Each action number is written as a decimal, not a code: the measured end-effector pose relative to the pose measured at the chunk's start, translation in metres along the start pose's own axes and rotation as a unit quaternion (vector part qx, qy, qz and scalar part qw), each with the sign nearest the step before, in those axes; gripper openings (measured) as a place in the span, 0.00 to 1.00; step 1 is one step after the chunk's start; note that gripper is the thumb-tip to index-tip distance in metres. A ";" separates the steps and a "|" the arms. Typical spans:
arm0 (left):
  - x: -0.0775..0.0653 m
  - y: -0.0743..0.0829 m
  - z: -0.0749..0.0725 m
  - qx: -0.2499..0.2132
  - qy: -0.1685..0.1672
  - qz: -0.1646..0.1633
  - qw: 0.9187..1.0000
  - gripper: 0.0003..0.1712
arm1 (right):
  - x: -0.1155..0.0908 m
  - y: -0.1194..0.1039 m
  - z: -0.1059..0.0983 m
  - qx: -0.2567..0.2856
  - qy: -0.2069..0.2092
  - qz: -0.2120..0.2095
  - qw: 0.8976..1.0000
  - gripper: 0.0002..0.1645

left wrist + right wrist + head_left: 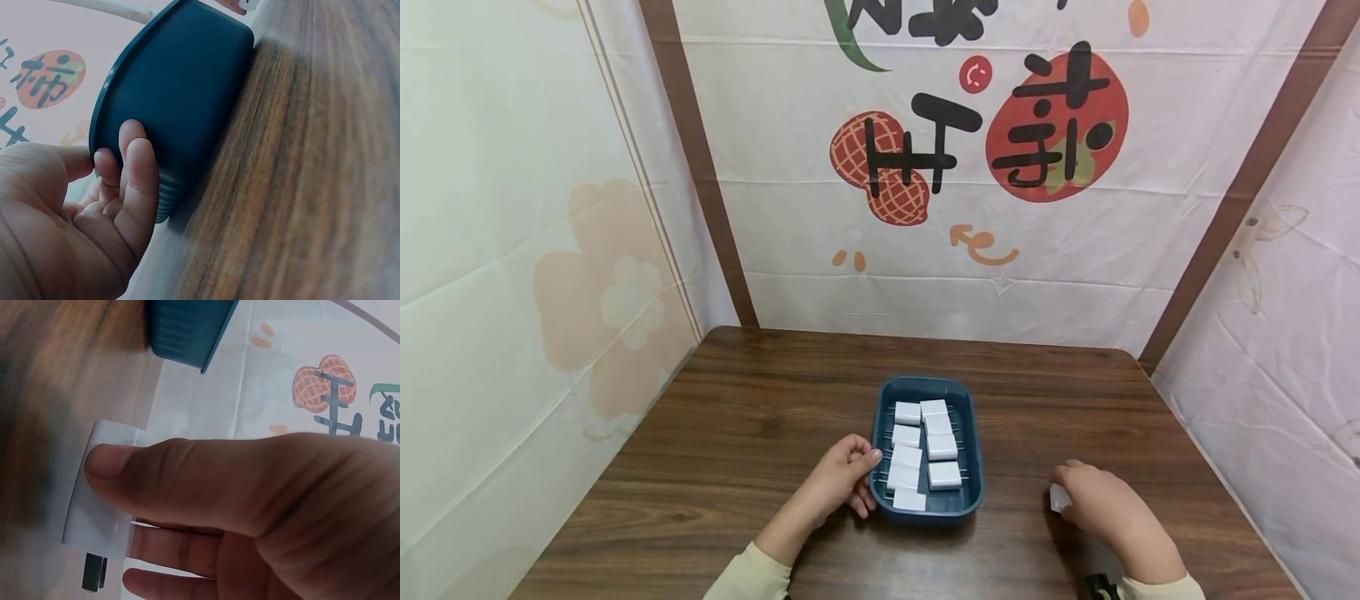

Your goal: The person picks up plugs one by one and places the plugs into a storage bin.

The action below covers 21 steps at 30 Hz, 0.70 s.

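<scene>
A dark blue plastic tray (pixel 976 467) stands on the table, holding several white plug chargers (pixel 942 447) in two columns, with thin metal prongs at their sides. My left hand (pixel 838 479) pinches the tray's left rim, the thumb over the edge. In the left wrist view, its fingertips lie against the outer wall of the tray (pixel 175 87). To the right of the tray, my right hand (pixel 1108 508) grips another white charger (pixel 94 515) between thumb and fingers, close to the tabletop. One end of that charger shows a dark flat prong (pixel 94 572).
The brown wood-grain table (pixel 760 417) reaches back to a white printed cloth wall (pixel 805 250). Similar cloth walls close in the left and right sides. A dark band (pixel 1102 586) sits at my right wrist.
</scene>
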State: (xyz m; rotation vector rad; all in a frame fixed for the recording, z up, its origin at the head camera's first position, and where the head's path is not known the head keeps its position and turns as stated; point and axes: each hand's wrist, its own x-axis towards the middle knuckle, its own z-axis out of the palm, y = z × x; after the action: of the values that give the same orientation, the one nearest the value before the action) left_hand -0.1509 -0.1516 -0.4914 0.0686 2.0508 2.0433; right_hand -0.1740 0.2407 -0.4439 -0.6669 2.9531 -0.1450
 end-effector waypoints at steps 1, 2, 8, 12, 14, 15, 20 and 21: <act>0.000 0.000 0.000 0.000 0.000 0.000 1.000 0.17 | 0.000 -0.001 -0.001 -0.003 0.004 -0.004 1.000 0.21; 0.000 0.000 0.000 0.000 0.000 -0.001 1.000 0.17 | 0.001 -0.002 -0.002 -0.005 0.010 -0.006 1.000 0.20; -0.001 0.001 0.000 0.001 0.000 0.000 1.000 0.17 | 0.003 -0.007 -0.006 -0.012 0.035 -0.029 0.999 0.18; -0.001 0.001 0.000 0.001 0.001 0.000 1.000 0.16 | 0.004 -0.011 -0.011 -0.013 0.033 -0.039 0.999 0.18; -0.001 0.001 0.000 0.001 0.001 0.000 1.000 0.16 | 0.004 -0.013 -0.014 -0.014 0.034 -0.042 0.998 0.19; -0.001 0.001 0.000 0.000 0.001 0.000 1.000 0.16 | 0.005 -0.014 -0.015 -0.014 0.034 -0.043 0.998 0.19; 0.000 0.001 0.000 0.002 0.004 -0.003 1.000 0.17 | 0.006 -0.017 -0.020 -0.011 0.031 -0.053 0.998 0.19; 0.000 0.001 0.000 0.002 0.004 -0.004 1.000 0.16 | 0.007 -0.018 -0.021 -0.010 0.029 -0.056 0.998 0.19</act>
State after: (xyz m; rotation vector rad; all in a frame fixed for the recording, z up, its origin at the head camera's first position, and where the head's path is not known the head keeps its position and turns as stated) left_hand -0.1508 -0.1516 -0.4908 0.0526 2.0576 2.0384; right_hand -0.1749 0.2231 -0.4218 -0.8446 2.9764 -0.1465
